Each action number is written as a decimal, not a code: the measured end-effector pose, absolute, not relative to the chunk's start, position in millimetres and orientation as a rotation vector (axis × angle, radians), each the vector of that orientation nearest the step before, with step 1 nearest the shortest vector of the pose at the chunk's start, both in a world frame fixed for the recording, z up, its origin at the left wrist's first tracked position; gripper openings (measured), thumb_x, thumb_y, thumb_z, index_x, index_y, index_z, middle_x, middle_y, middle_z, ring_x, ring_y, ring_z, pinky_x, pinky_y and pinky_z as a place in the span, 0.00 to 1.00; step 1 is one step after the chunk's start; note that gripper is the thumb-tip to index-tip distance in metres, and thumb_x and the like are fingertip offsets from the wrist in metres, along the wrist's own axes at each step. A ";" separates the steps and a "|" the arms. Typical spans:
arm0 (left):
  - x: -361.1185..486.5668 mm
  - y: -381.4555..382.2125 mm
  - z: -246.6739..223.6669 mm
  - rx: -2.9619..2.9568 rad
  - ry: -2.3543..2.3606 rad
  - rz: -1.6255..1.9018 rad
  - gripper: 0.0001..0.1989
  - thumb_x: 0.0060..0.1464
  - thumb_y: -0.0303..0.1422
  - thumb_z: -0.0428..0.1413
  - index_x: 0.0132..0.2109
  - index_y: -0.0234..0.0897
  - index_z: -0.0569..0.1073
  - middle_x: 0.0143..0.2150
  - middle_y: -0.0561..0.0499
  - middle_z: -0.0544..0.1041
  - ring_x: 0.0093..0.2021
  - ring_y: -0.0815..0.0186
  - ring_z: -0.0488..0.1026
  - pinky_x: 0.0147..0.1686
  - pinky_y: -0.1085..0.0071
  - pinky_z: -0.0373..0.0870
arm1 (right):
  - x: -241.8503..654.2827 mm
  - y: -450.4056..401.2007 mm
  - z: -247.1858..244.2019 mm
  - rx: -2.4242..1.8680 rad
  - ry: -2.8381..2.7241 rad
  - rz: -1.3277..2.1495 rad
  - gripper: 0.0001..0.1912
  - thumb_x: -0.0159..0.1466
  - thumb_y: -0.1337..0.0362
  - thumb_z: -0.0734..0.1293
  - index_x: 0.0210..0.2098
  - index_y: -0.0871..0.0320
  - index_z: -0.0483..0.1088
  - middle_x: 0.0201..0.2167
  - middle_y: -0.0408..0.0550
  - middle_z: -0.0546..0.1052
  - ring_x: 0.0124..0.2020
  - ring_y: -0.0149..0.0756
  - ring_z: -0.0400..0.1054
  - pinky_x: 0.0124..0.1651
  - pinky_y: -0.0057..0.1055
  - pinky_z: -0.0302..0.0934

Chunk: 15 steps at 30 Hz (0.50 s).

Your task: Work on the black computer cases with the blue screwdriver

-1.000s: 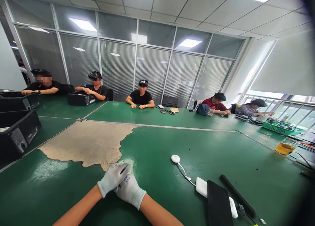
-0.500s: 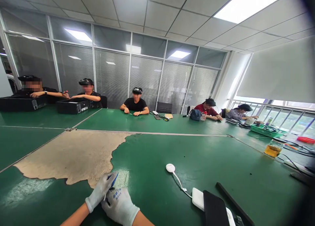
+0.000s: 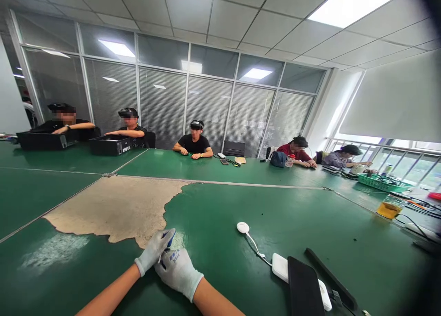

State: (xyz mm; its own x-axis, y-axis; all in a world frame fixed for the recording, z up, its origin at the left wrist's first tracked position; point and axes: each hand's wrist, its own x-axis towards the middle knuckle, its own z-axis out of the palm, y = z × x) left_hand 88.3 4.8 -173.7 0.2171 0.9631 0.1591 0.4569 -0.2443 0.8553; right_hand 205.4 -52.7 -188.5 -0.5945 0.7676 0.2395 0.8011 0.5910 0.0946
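White knit gloves on both hands: left hand (image 3: 154, 251) lies over right hand (image 3: 178, 272), fingers curled loosely around a small blue thing (image 3: 169, 237) at the fingertips, what it is I cannot tell; right hand fingers hidden, grip unclear. Both rest on the green table (image 3: 213, 215) by the worn bare patch (image 3: 117, 208). To the right lie a white puck on a cable (image 3: 243, 227), white box (image 3: 280, 266), black phone (image 3: 305, 286); other people sit far across.

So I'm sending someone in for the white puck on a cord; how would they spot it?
On the green table, look right of the gloved hands, past the worn tan patch. The round white puck lies alone there, its thin cord running to a flat white box beside a black slab.
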 end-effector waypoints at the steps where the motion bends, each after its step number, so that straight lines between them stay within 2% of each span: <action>1: 88.5 4.9 -173.2 1.812 1.321 0.944 0.33 0.53 0.69 0.43 0.25 0.43 0.55 0.23 0.55 0.59 0.29 0.62 0.62 0.32 0.66 0.62 | 205.1 -52.0 -190.6 -1.313 -2.617 -0.287 0.07 0.67 0.63 0.64 0.36 0.55 0.75 0.31 0.44 0.81 0.29 0.40 0.75 0.24 0.30 0.55; 5: 89.5 4.5 -170.0 1.812 1.359 0.922 0.34 0.51 0.69 0.43 0.24 0.42 0.60 0.23 0.53 0.63 0.31 0.60 0.65 0.32 0.67 0.63 | 204.8 -50.7 -196.8 -1.347 -2.482 -0.217 0.10 0.69 0.60 0.64 0.34 0.55 0.74 0.28 0.43 0.80 0.28 0.39 0.75 0.25 0.30 0.54; 8: 90.5 3.1 -167.2 1.813 1.380 0.944 0.34 0.51 0.69 0.43 0.25 0.42 0.63 0.25 0.51 0.67 0.32 0.59 0.67 0.33 0.66 0.66 | 205.3 -50.2 -198.9 -1.286 -2.504 -0.252 0.09 0.68 0.61 0.64 0.34 0.55 0.74 0.29 0.43 0.81 0.28 0.37 0.74 0.26 0.29 0.54; 15: 90.5 3.9 -164.3 1.871 1.356 0.922 0.29 0.54 0.63 0.44 0.24 0.42 0.61 0.23 0.53 0.63 0.30 0.61 0.63 0.34 0.65 0.64 | 205.1 -50.8 -193.5 -1.366 -2.483 -0.184 0.10 0.68 0.60 0.64 0.33 0.56 0.74 0.28 0.45 0.80 0.27 0.37 0.73 0.26 0.29 0.54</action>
State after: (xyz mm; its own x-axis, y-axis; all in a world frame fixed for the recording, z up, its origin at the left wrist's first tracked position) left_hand 90.5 3.9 -164.3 0.2208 0.9607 0.1683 0.5100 -0.2608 0.8197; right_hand 205.1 -50.8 -193.5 -0.5023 0.8030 0.3208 0.8415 0.5393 -0.0324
